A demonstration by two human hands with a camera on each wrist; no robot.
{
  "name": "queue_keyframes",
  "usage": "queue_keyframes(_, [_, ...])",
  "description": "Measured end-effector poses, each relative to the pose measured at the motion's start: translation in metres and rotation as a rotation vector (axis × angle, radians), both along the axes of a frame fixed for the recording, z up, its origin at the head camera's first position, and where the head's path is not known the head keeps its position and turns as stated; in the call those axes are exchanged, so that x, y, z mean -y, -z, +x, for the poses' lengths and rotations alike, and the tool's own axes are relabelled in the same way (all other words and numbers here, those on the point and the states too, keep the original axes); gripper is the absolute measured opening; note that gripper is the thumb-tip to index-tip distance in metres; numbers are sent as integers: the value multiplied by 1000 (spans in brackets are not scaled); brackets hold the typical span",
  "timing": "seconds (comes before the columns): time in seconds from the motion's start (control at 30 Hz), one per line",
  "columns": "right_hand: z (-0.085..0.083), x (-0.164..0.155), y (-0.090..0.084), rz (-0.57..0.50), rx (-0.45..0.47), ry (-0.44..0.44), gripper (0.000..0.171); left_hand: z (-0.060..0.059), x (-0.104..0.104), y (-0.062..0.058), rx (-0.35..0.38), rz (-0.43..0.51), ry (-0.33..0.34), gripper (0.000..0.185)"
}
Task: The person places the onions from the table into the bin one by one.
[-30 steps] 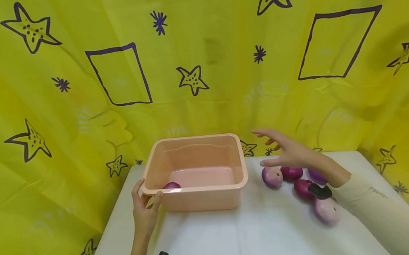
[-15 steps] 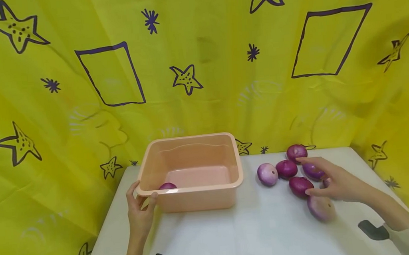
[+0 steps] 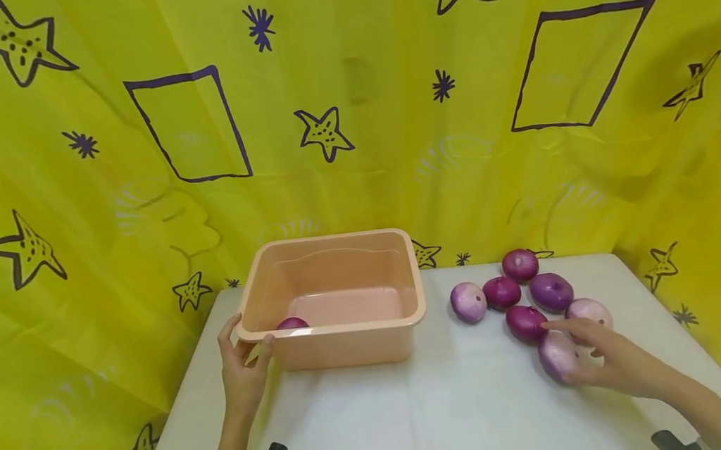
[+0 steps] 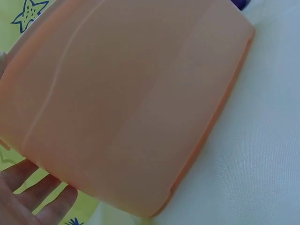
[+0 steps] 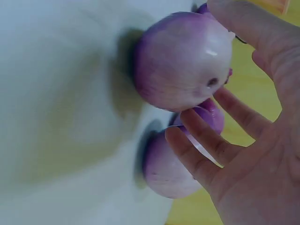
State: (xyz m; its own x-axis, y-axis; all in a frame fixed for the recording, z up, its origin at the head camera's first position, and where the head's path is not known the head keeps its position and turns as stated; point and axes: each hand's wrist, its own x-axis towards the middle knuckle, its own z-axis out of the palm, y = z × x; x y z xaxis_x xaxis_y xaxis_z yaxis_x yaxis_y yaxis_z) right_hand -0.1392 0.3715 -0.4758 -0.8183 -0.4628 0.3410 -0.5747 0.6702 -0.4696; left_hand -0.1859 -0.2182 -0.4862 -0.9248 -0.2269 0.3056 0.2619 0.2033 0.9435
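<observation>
the left hand (image 3: 244,384) pinches the rectangular peach plastic tub (image 3: 345,348); right of the tub, the right hand (image 3: 619,361) spreads, gripping nothing, around a round white-purple onion (image 3: 556,356), likely firm, slick, best cupped midway.

In the head view, the front rim of the tub (image 3: 338,347) hides the lower part of a dark onion (image 3: 293,323) at its 8 o'clock. Toward 4 o'clock, the right hand (image 3: 619,362) covers part of a pale onion (image 3: 556,353); contact cannot be told. The left-wrist view cuts off the left hand (image 4: 18,205) at 8 o'clock and, at 1 o'clock, a purple scrap (image 4: 240,3) too small to identify.
</observation>
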Motion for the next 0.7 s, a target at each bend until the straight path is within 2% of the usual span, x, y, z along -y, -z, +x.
queue_keyframes(0.17, [2,-3,13,-14,-5,-1,65,1,-1,-1,-5,-7,-2,71])
queue_keyframes(0.33, [-1,-3,20,-12,-27,17,67,0,0,-2,-5,0,4,72])
queue_keyframes(0.53, [-2,-4,23,-20,3,35,67,2,0,-3,29,-7,-12,72])
queue_keyframes(0.7, [-3,-5,24,-19,59,60,64,2,0,-3,15,-11,-6,71])
